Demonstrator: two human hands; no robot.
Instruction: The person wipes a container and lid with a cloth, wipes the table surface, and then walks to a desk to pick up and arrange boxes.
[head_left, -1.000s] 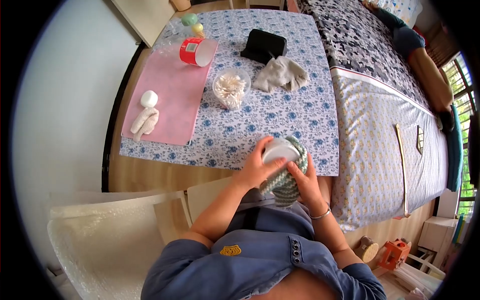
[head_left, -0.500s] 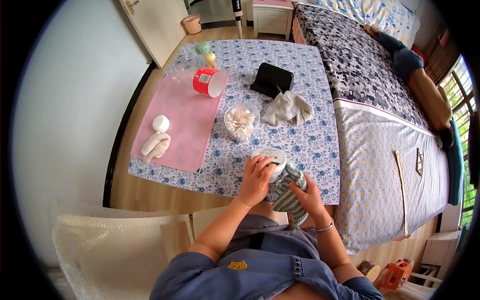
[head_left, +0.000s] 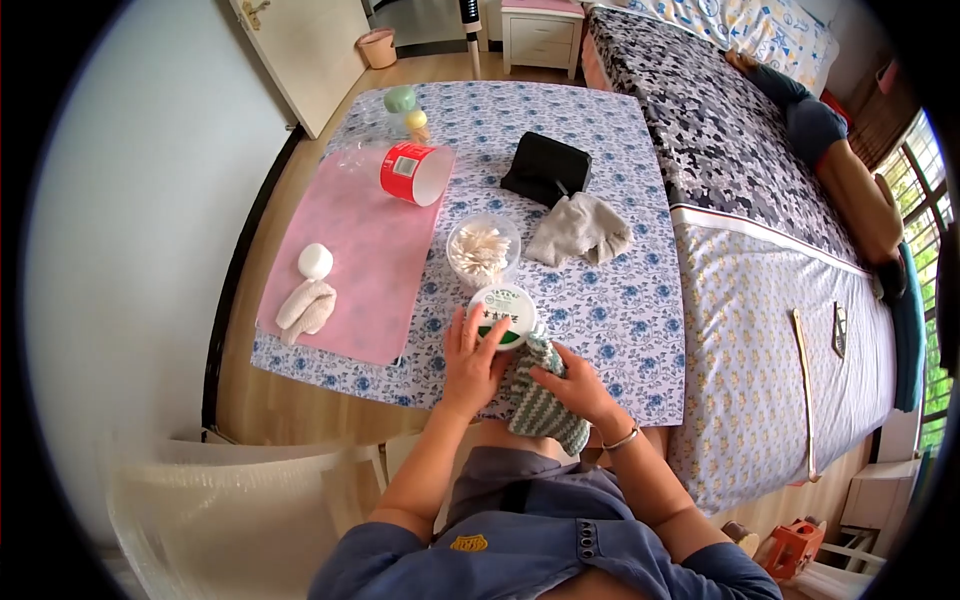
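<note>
A round white tub with green print on its lid stands near the table's front edge. My left hand rests against its near left side, fingers bent over the lid's edge. My right hand grips a green and white zigzag-striped cloth, whose upper end touches the tub's right side and whose lower end hangs past the table edge. Just behind the tub is a clear round container of cotton swabs. A grey cloth lies to the right of the swabs, by a black stand.
On the pink mat are a white round object, a beige cloth and a red-and-white cylinder. A bed is at the right, with a person's legs on it. A chair stands front left.
Both hands, the tub and the striped cloth have moved left. The tub now sits closer to the swab container, and its lid faces up more plainly.
</note>
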